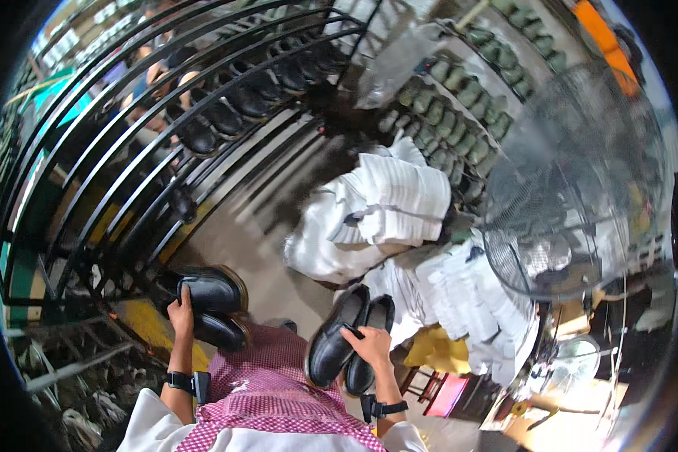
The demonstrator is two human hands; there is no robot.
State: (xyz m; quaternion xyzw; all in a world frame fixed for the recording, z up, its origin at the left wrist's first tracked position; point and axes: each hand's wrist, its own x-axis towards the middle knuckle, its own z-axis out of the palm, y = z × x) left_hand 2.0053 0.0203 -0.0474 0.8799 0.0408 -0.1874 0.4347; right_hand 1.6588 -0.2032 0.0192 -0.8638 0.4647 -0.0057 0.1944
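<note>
My left hand (181,313) is closed on a pair of black shoes (212,291), held one above the other to the left of my checked apron (271,377). In my right hand (369,346) is a second pair of black shoes (334,337), side by side, their openings facing up. The right fingers grip the two inner edges together. Both pairs hang over the floor in front of me. Part of the left pair's heel end is hidden by the hand and by shadow.
A black metal rack (128,162) with more black shoes (241,99) stands ahead on the left. White stacked bundles (399,200) lie in the middle and right. A large fan (572,181) stands at the right. Grey-green shoe forms (452,98) fill shelves behind.
</note>
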